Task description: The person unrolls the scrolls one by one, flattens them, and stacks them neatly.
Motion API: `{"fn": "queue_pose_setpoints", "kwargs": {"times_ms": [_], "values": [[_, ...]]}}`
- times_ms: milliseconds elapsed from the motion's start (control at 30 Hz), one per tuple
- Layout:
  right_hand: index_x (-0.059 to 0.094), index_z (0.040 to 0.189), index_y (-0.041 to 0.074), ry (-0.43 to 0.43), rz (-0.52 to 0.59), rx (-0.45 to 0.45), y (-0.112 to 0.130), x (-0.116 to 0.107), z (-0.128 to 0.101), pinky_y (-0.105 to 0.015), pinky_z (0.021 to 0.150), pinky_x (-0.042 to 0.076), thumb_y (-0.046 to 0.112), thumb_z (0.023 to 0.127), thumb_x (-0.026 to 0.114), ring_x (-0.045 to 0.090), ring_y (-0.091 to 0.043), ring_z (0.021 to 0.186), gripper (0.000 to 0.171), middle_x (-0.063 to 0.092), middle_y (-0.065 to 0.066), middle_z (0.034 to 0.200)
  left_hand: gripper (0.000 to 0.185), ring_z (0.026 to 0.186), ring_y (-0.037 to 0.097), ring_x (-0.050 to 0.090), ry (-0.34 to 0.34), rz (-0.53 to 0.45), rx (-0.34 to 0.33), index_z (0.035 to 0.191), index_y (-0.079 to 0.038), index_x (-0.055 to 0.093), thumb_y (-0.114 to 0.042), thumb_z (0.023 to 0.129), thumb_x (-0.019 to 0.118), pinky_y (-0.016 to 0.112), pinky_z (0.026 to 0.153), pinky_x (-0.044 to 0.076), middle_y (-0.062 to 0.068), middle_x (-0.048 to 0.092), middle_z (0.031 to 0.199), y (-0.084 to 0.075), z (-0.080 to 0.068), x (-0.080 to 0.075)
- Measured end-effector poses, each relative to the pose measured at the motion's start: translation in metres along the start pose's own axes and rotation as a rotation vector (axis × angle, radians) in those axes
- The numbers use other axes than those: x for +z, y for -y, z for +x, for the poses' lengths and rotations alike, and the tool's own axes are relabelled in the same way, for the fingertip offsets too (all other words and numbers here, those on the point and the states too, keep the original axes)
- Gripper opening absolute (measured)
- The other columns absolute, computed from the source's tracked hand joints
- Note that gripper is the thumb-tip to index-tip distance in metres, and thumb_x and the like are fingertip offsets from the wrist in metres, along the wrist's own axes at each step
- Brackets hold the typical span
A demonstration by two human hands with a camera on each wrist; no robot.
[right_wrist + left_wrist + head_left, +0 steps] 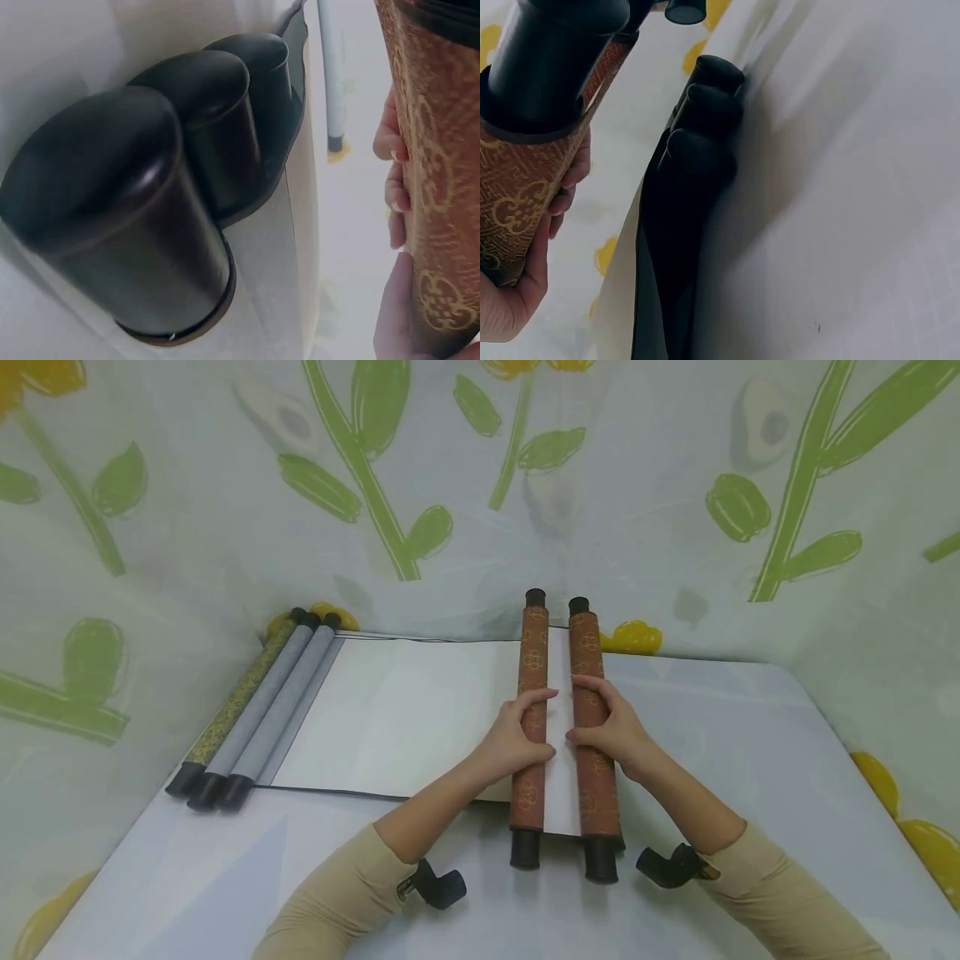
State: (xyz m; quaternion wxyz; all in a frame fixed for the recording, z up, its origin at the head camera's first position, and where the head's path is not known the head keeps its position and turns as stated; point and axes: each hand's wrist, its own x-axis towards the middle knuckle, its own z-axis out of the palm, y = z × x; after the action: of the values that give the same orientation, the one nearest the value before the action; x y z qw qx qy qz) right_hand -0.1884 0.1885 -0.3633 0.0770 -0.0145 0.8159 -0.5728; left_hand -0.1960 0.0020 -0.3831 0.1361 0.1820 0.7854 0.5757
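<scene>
Two brown scroll rolls with gold flower patterns and black end knobs stand side by side over a white sheet. My left hand (513, 739) grips the left brown scroll (529, 793) near its middle, thumb and forefinger round it. Likewise, my right hand (618, 731) holds the right brown scroll (598, 789) from its right side. Between the two rolls shows a strip of the white sheet (420, 710), which spreads leftward over the table. In the left wrist view, fingers wrap the brown scroll (517, 199); the right wrist view shows fingers behind a brown scroll (442, 172).
At the sheet's left end lie two grey rolls (288, 702) and a yellow-green patterned roll (240, 697), all with black knobs. The pale table (750, 735) extends to the right. A flower-printed cloth (637, 527) hangs behind. A small black device (438, 885) sits at each wrist.
</scene>
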Motion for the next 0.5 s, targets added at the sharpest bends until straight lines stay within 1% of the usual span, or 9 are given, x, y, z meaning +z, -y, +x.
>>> {"fn": "queue_pose_setpoints", "kwargs": {"times_ms": [100, 267, 367, 500], "values": [[0.03, 0.147, 0.015, 0.01, -0.008, 0.018, 0.0001, -0.0021, -0.0003, -0.041, 0.085, 0.041, -0.002, 0.075, 0.064, 0.039, -0.035, 0.115, 0.081, 0.028, -0.02, 0.146, 0.071, 0.106, 0.026, 0.043, -0.012, 0.01, -0.016, 0.138, -0.031, 0.045, -0.006, 0.073, 0.062, 0.039, 0.08, 0.043, 0.015, 0.036, 0.133, 0.0011, -0.0008, -0.0016], [0.029, 0.148, 0.017, 0.018, 0.01, 0.04, 0.0001, -0.0047, -0.0002, -0.041, 0.088, 0.039, -0.001, 0.077, 0.056, 0.032, -0.033, 0.121, 0.079, 0.021, -0.019, 0.151, 0.066, 0.104, 0.027, 0.043, -0.068, 0.019, -0.019, 0.134, -0.03, 0.05, -0.007, 0.073, 0.06, 0.039, 0.08, 0.041, 0.017, 0.039, 0.131, 0.0037, -0.0004, -0.0025], [0.03, 0.148, 0.017, -0.006, 0.006, 0.027, -0.0014, -0.0038, 0.0007, -0.041, 0.09, 0.039, 0.001, 0.079, 0.061, 0.034, -0.032, 0.123, 0.077, 0.024, -0.018, 0.151, 0.063, 0.102, 0.026, 0.044, -0.096, 0.017, -0.016, 0.132, -0.03, 0.052, -0.007, 0.074, 0.063, 0.039, 0.081, 0.042, 0.016, 0.04, 0.129, 0.0049, 0.001, -0.0015], [0.031, 0.147, 0.016, -0.033, -0.033, 0.016, -0.003, -0.0014, 0.0014, -0.045, 0.094, 0.041, 0.007, 0.077, 0.075, 0.04, -0.034, 0.122, 0.083, 0.03, -0.017, 0.149, 0.063, 0.11, 0.027, 0.045, -0.108, 0.027, -0.021, 0.131, -0.028, 0.053, -0.011, 0.074, 0.074, 0.045, 0.091, 0.042, 0.015, 0.042, 0.13, 0.0047, 0.0015, -0.001]]}}
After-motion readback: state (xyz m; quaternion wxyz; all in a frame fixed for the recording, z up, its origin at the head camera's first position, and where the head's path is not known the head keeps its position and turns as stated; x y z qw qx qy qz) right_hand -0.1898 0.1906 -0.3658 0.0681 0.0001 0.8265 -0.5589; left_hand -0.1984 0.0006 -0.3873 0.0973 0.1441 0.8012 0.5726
